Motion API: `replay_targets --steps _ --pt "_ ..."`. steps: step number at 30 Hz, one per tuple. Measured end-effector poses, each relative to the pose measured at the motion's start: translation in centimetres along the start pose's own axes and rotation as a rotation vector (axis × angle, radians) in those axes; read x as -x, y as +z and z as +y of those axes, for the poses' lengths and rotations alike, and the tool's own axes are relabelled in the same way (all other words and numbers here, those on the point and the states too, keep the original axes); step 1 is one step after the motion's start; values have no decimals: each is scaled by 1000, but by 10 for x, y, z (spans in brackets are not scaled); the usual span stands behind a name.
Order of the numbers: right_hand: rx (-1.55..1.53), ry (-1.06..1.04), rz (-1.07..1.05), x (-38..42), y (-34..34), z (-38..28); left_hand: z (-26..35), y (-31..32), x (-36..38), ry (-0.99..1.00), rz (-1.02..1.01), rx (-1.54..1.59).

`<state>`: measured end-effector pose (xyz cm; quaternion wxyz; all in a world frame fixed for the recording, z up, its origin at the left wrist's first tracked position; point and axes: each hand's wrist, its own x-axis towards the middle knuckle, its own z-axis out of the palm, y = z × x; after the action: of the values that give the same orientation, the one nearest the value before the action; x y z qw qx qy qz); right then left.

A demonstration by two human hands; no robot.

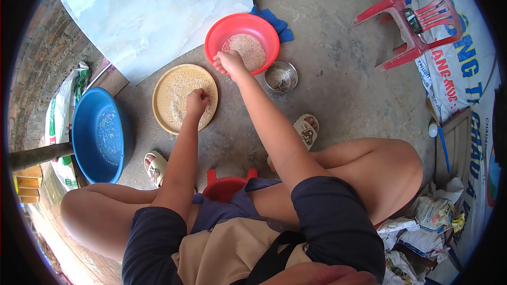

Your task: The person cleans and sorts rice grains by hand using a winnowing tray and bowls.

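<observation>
My left hand point(196, 102) is over the right side of a round woven tray point(159, 106), its fingers pinched together. Pale grains that look like rice point(182, 91) lie spread across that tray. At the near-left rim of a red plastic basin point(273, 39) is my right hand point(230, 62), fingers curled closed. A heap of similar pale grains point(247, 50) fills the basin's bottom. Whatever either hand holds is too small or hidden to make out. A small metal bowl point(281, 77) stands right of the basin, with some grains and dark bits inside.
A deep blue basin point(127, 137) stands at the left. White sheeting point(158, 10) covers the floor at the back, near a blue cloth point(275, 21). A small red chair point(417, 21) holds a dark object. Printed sacks point(449, 84) line the right side.
</observation>
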<state>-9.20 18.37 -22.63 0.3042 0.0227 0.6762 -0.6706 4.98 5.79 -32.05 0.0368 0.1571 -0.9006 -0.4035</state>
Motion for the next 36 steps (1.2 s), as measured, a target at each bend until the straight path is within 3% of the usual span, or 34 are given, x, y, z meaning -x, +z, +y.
replay_targets --steps 1,4,8,13,15,18,22,26,29,31,33,36 --pt "1 1 -1 2 7 5 0 -3 -1 -1 0 1" --pt "-18 129 -110 3 26 20 -1 -19 -8 -292 -66 322" --pt "-163 157 5 -5 44 44 5 -39 -26 -315 34 651" --pt "-305 327 23 -2 58 47 51 -57 -39 -205 36 689" --pt "-655 406 -93 4 60 40 69 -62 -39 -230 -115 627" --pt "-715 375 53 -2 61 41 80 -64 -39 -149 -125 499" --pt "-705 315 15 -17 51 45 77 -65 -44 -60 -17 406" --pt "-505 273 33 -13 21 10 50 -64 -45 -80 55 172" --pt "-189 64 54 -22 -16 -15 25 -55 -39 -68 -28 -70" --pt "75 -91 183 -27 -48 -25 19 -52 -29 -124 -223 -365" --pt "470 -94 319 -50 -91 -17 14 -43 -20 -143 -296 -373" --pt "636 0 471 -43 -125 -17 22 -27 -1 -72 -160 -500"
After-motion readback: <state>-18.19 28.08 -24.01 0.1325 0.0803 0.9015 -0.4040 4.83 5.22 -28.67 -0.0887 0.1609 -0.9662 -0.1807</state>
